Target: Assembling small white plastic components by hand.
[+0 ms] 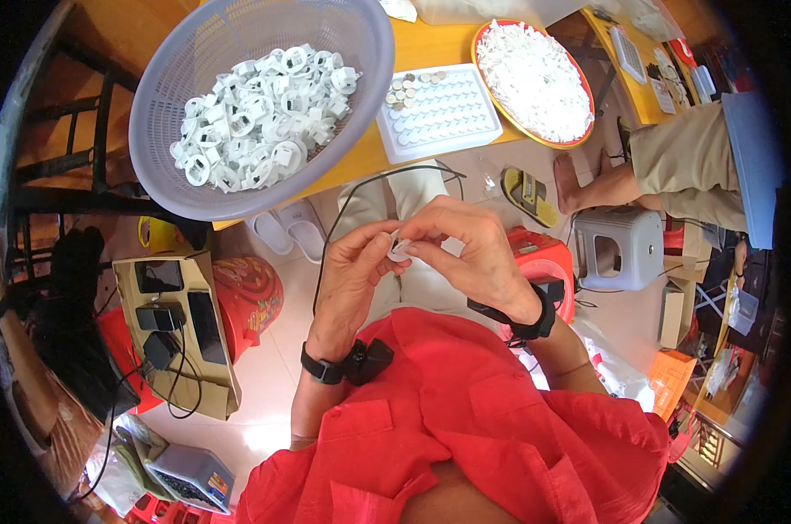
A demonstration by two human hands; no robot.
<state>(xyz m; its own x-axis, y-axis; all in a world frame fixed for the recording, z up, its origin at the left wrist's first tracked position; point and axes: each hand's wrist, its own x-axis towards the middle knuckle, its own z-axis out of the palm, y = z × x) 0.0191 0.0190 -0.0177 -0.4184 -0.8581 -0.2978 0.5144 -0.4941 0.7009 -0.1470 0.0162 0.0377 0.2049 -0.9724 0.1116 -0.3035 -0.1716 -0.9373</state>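
In front of my chest, a small white plastic part (399, 251) is pinched between the fingertips of both hands. My left hand (350, 272) is closed on its left side, thumb and forefinger together. From the right, my right hand (465, 243) grips the same part with thumb and fingers, partly covering it. Beyond my hands, a grey-purple plastic basket (151, 148) is heaped with white ring-shaped plastic pieces (264, 113). Beside it on the table, a white tray (448, 144) has rows of slots, with silvery round discs (402, 91) at its left end.
A red-and-yellow-rimmed round tray (478, 44) full of small white pieces stands on the yellow wooden table (360, 153). A black cable (330, 236) loops near my left hand. At left, a cardboard box lid (221, 349) bears phones and chargers. Another person's leg (618, 188) and a grey stool (618, 249) are at right.
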